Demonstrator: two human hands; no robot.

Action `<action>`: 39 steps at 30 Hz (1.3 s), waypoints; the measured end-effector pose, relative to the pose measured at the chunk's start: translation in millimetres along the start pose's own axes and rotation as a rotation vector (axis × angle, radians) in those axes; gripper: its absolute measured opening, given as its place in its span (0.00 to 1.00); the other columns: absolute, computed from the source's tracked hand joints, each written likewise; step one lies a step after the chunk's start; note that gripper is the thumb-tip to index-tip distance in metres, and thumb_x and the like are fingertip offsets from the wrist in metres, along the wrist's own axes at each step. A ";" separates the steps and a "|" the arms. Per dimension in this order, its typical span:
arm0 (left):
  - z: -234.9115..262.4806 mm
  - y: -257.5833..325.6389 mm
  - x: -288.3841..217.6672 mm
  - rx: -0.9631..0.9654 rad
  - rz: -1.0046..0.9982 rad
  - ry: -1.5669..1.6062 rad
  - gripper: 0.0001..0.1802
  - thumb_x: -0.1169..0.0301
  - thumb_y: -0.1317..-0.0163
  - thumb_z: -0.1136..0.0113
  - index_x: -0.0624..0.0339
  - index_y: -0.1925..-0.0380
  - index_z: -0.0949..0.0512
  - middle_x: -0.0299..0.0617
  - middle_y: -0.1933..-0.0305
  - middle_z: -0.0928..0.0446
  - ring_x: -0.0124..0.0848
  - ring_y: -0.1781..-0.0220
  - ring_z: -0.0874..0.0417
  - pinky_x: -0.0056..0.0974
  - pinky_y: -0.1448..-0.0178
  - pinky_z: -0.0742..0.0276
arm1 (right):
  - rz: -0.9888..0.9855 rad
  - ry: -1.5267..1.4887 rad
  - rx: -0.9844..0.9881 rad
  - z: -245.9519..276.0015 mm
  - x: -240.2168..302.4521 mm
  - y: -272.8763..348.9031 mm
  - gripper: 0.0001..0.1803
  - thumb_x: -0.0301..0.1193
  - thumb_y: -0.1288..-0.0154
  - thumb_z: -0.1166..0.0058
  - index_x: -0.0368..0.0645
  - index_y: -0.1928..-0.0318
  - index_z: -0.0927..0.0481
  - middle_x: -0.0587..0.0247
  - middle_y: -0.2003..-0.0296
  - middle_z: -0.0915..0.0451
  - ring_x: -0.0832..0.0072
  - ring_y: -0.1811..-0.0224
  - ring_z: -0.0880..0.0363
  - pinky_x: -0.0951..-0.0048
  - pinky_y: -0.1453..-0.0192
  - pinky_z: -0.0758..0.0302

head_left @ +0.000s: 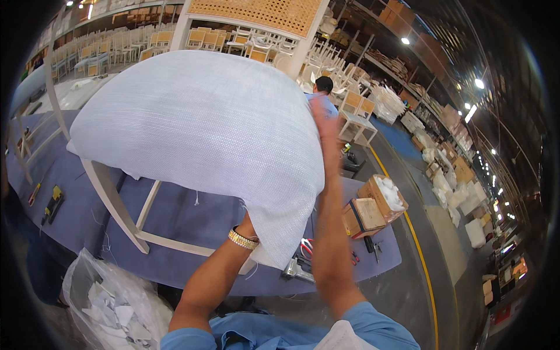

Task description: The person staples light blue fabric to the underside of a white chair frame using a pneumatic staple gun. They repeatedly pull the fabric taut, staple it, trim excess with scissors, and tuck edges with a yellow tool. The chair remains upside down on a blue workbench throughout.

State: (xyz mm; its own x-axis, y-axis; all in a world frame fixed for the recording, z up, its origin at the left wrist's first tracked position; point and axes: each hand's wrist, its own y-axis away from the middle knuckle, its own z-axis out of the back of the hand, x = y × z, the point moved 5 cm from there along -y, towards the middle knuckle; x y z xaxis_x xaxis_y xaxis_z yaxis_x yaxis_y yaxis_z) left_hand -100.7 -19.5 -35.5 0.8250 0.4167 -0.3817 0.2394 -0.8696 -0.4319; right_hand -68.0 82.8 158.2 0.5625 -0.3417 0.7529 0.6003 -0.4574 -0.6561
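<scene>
A chair with a thick seat covered in pale blue-grey woven fabric [198, 116] stands before me, its wooden frame [111, 198] light-coloured and its backrest [256, 14] set with cane webbing. The fabric's loose corner [283, 233] hangs down at the near right. My left hand [249, 224] reaches under the cover beside that corner; its fingers are hidden, and a gold watch [242, 238] circles the wrist. Against the seat's right side lies my right hand [324, 119], raised and smeared by motion, so its fingers cannot be made out.
On the blue-covered table [192, 271] lie a staple gun [296, 270], red-handled scissors [307, 248] and a yellow-black tool [53, 202]. Boxes [364, 216] stand at the right. A plastic bag of scraps [116, 309] is at the lower left. Beyond, a person [322, 93] wears a black cap.
</scene>
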 end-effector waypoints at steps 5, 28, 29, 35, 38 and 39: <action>-4.1 0.6 -2.3 -0.097 -0.046 -0.338 0.40 0.46 0.23 0.58 0.61 0.24 0.52 0.55 0.26 0.39 0.42 0.28 0.31 0.45 0.29 0.28 | 0.086 -0.657 -0.038 -20.6 -36.6 45.0 0.40 0.58 0.20 0.79 0.40 0.22 0.48 0.55 0.23 0.45 0.64 0.20 0.49 0.63 0.18 0.52; -11.5 10.2 -50.2 -0.541 -0.273 -0.582 0.24 0.53 0.24 0.53 0.61 0.44 0.41 0.47 0.46 0.37 0.36 0.48 0.33 0.39 0.48 0.29 | -1.117 -0.400 -1.290 217.1 -287.9 551.9 0.16 0.44 0.33 0.36 0.47 0.57 0.22 0.70 0.68 0.23 0.76 0.71 0.20 0.73 0.67 0.25; -11.7 9.1 -50.3 -0.546 -0.277 -0.586 0.23 0.53 0.24 0.52 0.61 0.45 0.41 0.46 0.47 0.37 0.35 0.49 0.34 0.38 0.48 0.30 | -1.137 -0.443 -1.349 220.9 -294.1 544.4 0.17 0.46 0.35 0.35 0.48 0.58 0.22 0.71 0.69 0.23 0.78 0.73 0.23 0.73 0.68 0.27; -23.9 20.4 -50.3 -0.589 -0.344 -0.612 0.19 0.55 0.25 0.51 0.60 0.52 0.38 0.43 0.54 0.37 0.33 0.55 0.36 0.36 0.53 0.32 | -1.198 -0.650 -1.109 234.9 -306.0 500.8 0.21 0.55 0.42 0.31 0.55 0.66 0.23 0.77 0.80 0.30 0.83 0.83 0.38 0.74 0.77 0.41; -31.1 21.4 -43.1 -0.595 -0.359 -0.599 0.18 0.56 0.25 0.50 0.60 0.55 0.37 0.42 0.58 0.37 0.31 0.58 0.37 0.34 0.56 0.33 | -1.200 -0.388 -1.127 244.5 -316.6 489.3 0.18 0.48 0.38 0.31 0.50 0.69 0.22 0.73 0.80 0.26 0.84 0.83 0.32 0.79 0.80 0.37; -34.6 23.6 -42.1 -0.605 -0.367 -0.594 0.17 0.57 0.25 0.49 0.60 0.56 0.36 0.41 0.59 0.37 0.31 0.59 0.37 0.34 0.57 0.34 | -1.134 -0.163 -1.136 246.6 -313.6 493.0 0.18 0.45 0.37 0.32 0.43 0.68 0.20 0.67 0.76 0.21 0.76 0.79 0.25 0.72 0.75 0.28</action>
State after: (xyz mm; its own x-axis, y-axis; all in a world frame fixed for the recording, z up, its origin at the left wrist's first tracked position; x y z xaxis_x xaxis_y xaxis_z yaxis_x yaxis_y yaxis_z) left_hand -112.1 -66.7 -1.4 0.2867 0.6160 -0.7337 0.7986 -0.5767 -0.1722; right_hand 191.8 166.9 -414.2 0.2405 0.6314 0.7372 0.0596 -0.7677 0.6380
